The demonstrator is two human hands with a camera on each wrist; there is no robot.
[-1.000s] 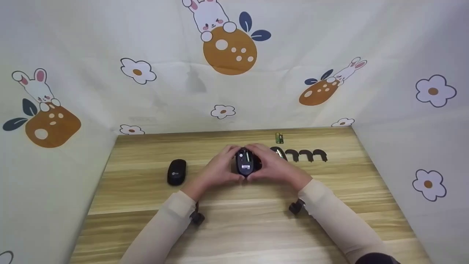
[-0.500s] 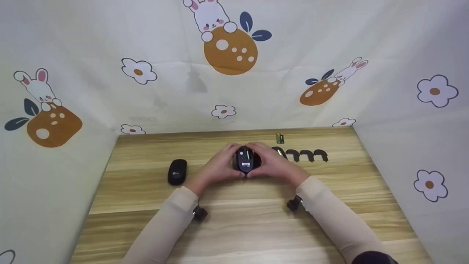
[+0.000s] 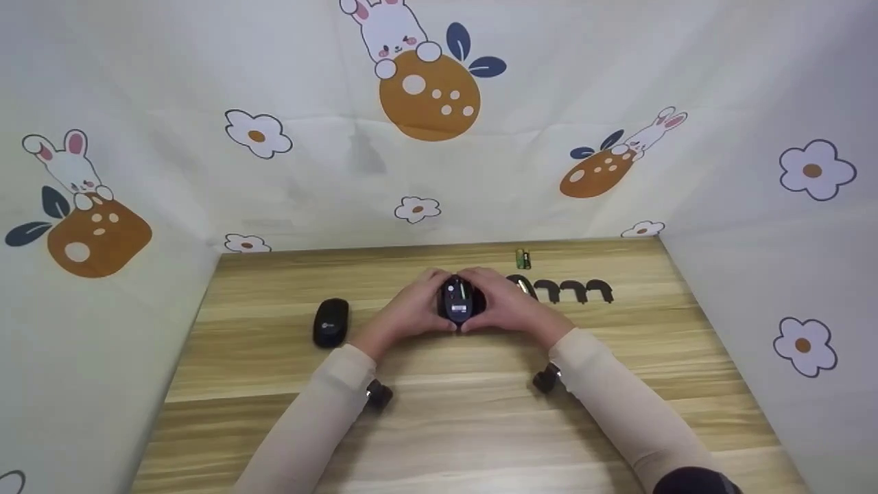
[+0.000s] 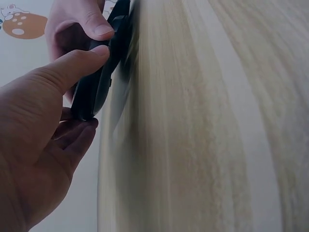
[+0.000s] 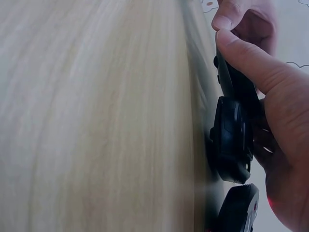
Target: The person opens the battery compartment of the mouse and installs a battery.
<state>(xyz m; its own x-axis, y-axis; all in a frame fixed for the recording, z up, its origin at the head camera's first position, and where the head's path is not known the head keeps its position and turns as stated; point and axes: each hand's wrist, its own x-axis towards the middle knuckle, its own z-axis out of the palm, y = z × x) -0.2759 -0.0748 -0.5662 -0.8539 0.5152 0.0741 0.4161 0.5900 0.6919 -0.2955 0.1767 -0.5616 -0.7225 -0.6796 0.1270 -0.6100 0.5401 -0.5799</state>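
Both hands hold one black computer mouse (image 3: 457, 300), its underside up with a white label and a battery slot showing. My left hand (image 3: 413, 307) grips its left side; the thumb is at the near end and the fingers are at the far end. My right hand (image 3: 504, 302) grips the right side the same way, and the two thumbs nearly meet. In the left wrist view the mouse (image 4: 91, 92) is seen edge-on, close over the table. Beside my right palm, in the right wrist view, a second black mouse (image 5: 231, 137) stands on the table.
A black mouse (image 3: 331, 322) lies top side up on the left. Right of the hands is an upturned mouse (image 3: 523, 285), partly hidden, then a row of curved black covers (image 3: 573, 291). Two batteries (image 3: 523, 259) lie behind, near the patterned cloth wall (image 3: 329, 192).
Both wrists and forearms have shifted slightly inward. The hands keep their grip on the mouse, which stays in almost the same place.
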